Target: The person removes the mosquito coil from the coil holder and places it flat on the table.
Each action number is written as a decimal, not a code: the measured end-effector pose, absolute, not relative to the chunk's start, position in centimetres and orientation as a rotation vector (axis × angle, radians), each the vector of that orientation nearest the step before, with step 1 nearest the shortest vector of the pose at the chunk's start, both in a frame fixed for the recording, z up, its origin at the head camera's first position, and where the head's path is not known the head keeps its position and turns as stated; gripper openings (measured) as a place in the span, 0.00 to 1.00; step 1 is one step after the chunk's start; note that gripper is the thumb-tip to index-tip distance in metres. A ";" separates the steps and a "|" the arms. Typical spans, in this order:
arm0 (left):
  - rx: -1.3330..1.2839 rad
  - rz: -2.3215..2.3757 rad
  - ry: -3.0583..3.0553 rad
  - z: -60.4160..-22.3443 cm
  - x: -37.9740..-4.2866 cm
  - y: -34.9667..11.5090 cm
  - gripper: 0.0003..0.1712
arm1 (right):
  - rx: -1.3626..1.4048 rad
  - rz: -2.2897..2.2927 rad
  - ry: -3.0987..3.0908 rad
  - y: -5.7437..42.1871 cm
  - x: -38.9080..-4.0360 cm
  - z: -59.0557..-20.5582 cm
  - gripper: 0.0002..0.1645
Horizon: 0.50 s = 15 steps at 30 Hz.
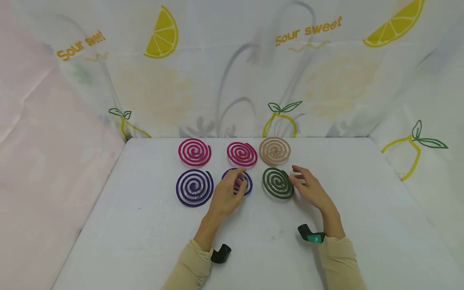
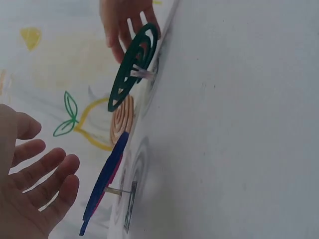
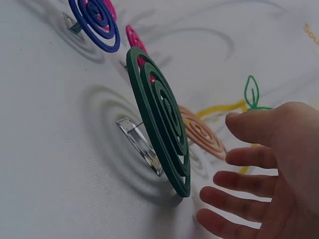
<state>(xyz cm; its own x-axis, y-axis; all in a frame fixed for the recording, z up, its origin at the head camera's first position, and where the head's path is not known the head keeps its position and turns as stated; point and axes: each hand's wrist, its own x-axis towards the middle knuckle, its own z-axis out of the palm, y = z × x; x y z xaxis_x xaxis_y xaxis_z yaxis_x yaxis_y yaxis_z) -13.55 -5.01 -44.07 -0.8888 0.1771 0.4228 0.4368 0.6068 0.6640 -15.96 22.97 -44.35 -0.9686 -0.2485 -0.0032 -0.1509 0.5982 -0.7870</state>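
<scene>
My left hand [image 1: 225, 195] is over the near edge of a small blue mosquito coil [image 1: 249, 184], partly covering it in the head view. In the left wrist view its fingers are spread and loosely bent, with a gap to that blue coil [image 2: 105, 179], seen edge-on. At the right side of a dark green mosquito coil [image 1: 278, 182] is my right hand [image 1: 311, 189]. Its fingers hold nothing, and the right wrist view shows them apart from the green coil [image 3: 158, 119]. That coil leans on a small metal stand [image 3: 130, 130] on the table.
Behind stand two pink coils [image 1: 194, 152] and a tan coil [image 1: 274, 151]. A larger blue coil [image 1: 194, 187] is left of my left hand. The white table [image 1: 119, 233] ends at a lemon-printed cloth backdrop [image 1: 217, 80]. Both wrists wear black camera mounts [image 1: 221, 254].
</scene>
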 end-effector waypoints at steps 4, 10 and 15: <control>-0.497 -1.237 -2.563 -44.3 -13.6 -3.7 0.20 | -0.323 -1.302 2.717 23.0 -15.9 -44.4 0.31; -0.440 -1.328 -2.617 -44.5 -13.6 -1.7 0.21 | -0.326 -1.279 2.698 23.0 -16.1 -44.4 0.29; -0.340 -1.345 -2.666 -45.1 -13.5 -0.5 0.21 | -0.310 -1.283 2.687 23.0 -16.1 -44.4 0.28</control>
